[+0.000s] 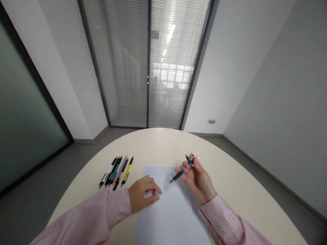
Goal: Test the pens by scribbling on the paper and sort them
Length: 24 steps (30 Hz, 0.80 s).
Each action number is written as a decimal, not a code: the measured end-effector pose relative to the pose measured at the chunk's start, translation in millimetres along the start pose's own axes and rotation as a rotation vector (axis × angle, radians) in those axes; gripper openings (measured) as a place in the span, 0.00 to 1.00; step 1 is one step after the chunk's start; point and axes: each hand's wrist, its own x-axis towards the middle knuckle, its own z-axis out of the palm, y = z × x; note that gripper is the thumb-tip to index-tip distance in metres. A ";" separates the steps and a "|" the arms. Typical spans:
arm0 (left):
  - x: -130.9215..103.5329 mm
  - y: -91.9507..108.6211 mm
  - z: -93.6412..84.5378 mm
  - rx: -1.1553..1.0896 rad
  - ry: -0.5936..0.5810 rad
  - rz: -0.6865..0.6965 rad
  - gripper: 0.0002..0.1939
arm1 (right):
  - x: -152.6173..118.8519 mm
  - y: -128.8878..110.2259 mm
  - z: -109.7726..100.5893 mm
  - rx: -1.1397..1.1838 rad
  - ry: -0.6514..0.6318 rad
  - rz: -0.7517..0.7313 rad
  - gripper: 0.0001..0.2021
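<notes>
A blue-and-black pen (178, 175) is held in my right hand (200, 180), closed around its upper part. Its tip points down and left, over or on the white sheet of paper (166, 217); I cannot tell if it touches. Rows of small writing run along the sheet's top edge. My left hand (143, 192) lies at the paper's left edge, fingers loosely bent and thumb apart, with nothing in it. Left of that hand, several pens lie side by side, among them a yellow one (127, 170), a green one (114, 172) and a pink one (120, 170).
The round cream table (163, 146) carries everything. Ends of more pens (187, 158) show behind my right hand, mostly hidden by it. Beyond the table stand a glass partition with blinds (125, 85) and pale walls, one with a socket plate (212, 121).
</notes>
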 end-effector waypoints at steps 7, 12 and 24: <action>-4.4 -7.3 3.1 0.102 -0.187 0.060 0.09 | 15.7 -11.9 -5.9 0.154 -0.039 -0.036 0.23; -3.8 -9.5 2.4 0.083 -0.209 0.122 0.08 | 13.4 -11.4 -2.5 0.221 -0.045 0.044 0.23; -3.2 -9.5 3.0 0.080 -0.207 0.129 0.09 | 17.6 -7.3 -5.9 0.115 -0.003 0.051 0.25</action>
